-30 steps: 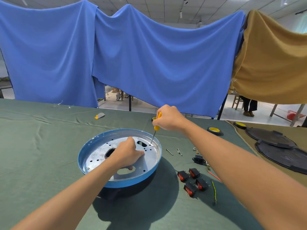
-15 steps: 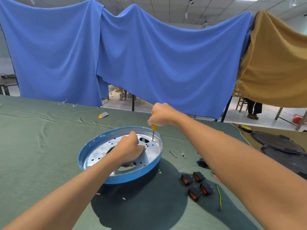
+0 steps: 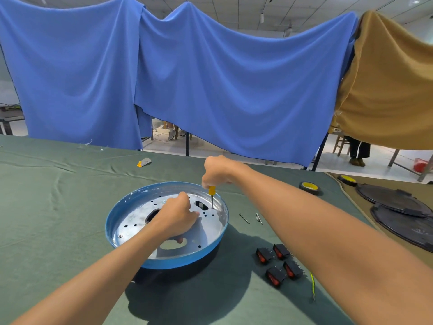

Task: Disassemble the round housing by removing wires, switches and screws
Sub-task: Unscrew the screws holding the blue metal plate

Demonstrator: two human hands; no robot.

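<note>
The round housing (image 3: 121, 215) has a blue rim and a silver perforated plate, and it sits on the green cloth. My left hand (image 3: 177, 218) lies on the plate with its fingers curled into one of the cutouts, holding the plate. My right hand (image 3: 219, 171) grips a small yellow-handled screwdriver (image 3: 212, 195) held upright, its tip down on the plate's far right side. Several black rocker switches (image 3: 277, 266) with red faces lie on the cloth to the right. Two loose screws (image 3: 250, 218) rest beside the rim, and a thin yellow-green wire (image 3: 312, 285) lies past the switches.
A yellow tape roll (image 3: 309, 186) sits at the far right of the green cloth. Two dark round covers (image 3: 398, 207) lie on the adjoining brown table. A small grey and yellow tool (image 3: 144, 162) lies far back. Blue and tan cloths hang behind.
The screwdriver has swung from tilted to upright, and my right hand has shifted left over the plate's rim. My left hand keeps its hold on the plate.
</note>
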